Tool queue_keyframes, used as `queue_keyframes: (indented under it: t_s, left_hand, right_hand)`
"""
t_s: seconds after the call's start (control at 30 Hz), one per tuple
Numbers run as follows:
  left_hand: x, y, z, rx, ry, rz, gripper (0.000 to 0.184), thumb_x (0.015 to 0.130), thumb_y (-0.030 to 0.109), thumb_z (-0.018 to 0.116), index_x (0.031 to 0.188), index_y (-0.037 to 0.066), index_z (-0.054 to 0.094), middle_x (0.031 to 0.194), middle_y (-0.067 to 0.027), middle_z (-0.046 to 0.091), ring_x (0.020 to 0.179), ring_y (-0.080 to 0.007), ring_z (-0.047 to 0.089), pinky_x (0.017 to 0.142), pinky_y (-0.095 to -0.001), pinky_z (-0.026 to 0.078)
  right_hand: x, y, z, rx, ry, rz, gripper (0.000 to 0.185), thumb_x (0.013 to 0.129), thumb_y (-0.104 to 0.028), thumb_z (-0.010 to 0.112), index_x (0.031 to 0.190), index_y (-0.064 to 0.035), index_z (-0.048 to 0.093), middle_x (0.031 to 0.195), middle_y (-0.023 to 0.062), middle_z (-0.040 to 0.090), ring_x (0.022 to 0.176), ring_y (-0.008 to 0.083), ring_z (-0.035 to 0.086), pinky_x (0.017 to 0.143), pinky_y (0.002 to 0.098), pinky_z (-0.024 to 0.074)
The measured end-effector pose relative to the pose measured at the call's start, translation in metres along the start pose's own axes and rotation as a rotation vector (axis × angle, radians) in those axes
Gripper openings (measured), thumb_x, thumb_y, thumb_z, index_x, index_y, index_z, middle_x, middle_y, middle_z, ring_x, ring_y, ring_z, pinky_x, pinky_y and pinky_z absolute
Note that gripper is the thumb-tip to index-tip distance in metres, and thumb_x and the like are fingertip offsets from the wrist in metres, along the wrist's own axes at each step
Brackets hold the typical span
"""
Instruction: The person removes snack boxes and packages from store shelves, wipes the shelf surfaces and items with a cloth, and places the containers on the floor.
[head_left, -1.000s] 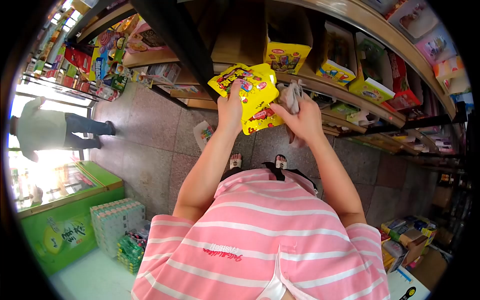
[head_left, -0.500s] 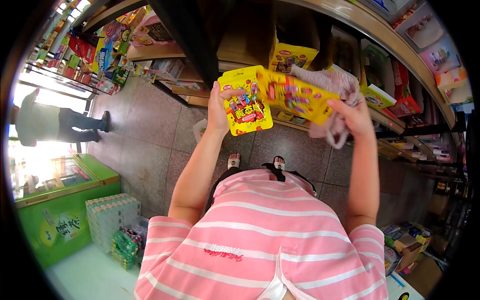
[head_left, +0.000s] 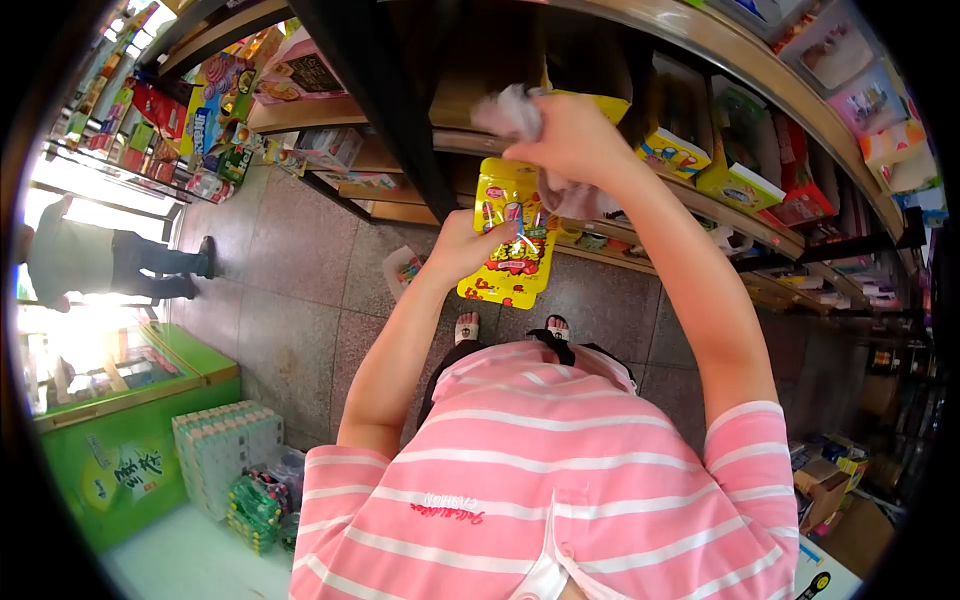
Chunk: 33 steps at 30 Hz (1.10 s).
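My left hand [head_left: 463,247] is closed on yellow snack packets [head_left: 512,282], with its thumb lying across the printed front. At least two packets overlap there, one mostly behind the other. Closed around a pale pinkish rag [head_left: 575,200], my right hand [head_left: 575,140] is just above the packets, in front of the shelf. Part of the rag sticks out blurred to the left of that hand, and the rest hangs below it.
Wooden shelving [head_left: 470,95] with a dark upright post [head_left: 375,100] stands ahead. Open snack boxes [head_left: 672,150] line it on the right. A person [head_left: 120,250] stands at far left, near a green freezer [head_left: 140,460]. A small white container [head_left: 403,268] sits on the floor.
My right hand has moved left and up towards the shelf with the rag. The packet it held is now with the other one in my left hand, which has shifted slightly right and down.
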<state>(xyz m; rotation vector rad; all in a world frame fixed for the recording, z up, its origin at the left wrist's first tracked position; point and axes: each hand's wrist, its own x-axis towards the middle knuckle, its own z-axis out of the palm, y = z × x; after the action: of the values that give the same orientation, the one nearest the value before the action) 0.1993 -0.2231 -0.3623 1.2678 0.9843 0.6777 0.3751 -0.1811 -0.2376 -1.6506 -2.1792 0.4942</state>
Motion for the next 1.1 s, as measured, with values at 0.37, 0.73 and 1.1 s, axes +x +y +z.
queue_keyframes:
  t_s: [0.37,0.73,1.1]
  left_hand:
    - [-0.011,0.028,0.001,0.341,0.16,0.243,0.019,0.074,0.01,0.063,0.089,-0.001,0.059,0.078,-0.0064,0.063,0.068,-0.0123,0.058,0.065,-0.027,0.046]
    - [0.037,0.047,0.015,-0.297,0.382,0.331,0.017,0.077,0.004,0.059,0.093,-0.002,0.058,0.088,-0.0046,0.06,0.075,-0.0087,0.055,0.067,-0.0225,0.045]
    - [0.028,0.054,-0.002,-0.413,0.34,0.174,0.02,0.077,0.004,0.06,0.095,-0.003,0.056,0.088,-0.0075,0.061,0.074,-0.0119,0.058,0.064,-0.0254,0.049]
  right_hand:
    - [-0.054,0.053,0.109,0.263,0.308,0.063,0.027,0.077,-0.02,0.053,0.102,-0.0094,0.056,0.091,0.0146,0.058,0.083,0.0286,0.055,0.074,0.0374,0.043]
    - [-0.05,0.069,0.108,1.867,-0.347,-0.038,0.047,0.082,-0.039,0.052,0.111,-0.0028,0.05,0.099,0.0077,0.059,0.086,0.013,0.057,0.072,0.0243,0.0449]
    - [-0.082,0.05,0.086,1.584,-0.057,0.377,0.051,0.069,-0.012,0.068,0.112,0.0022,0.045,0.096,0.0066,0.058,0.088,0.0127,0.054,0.079,0.025,0.0425]
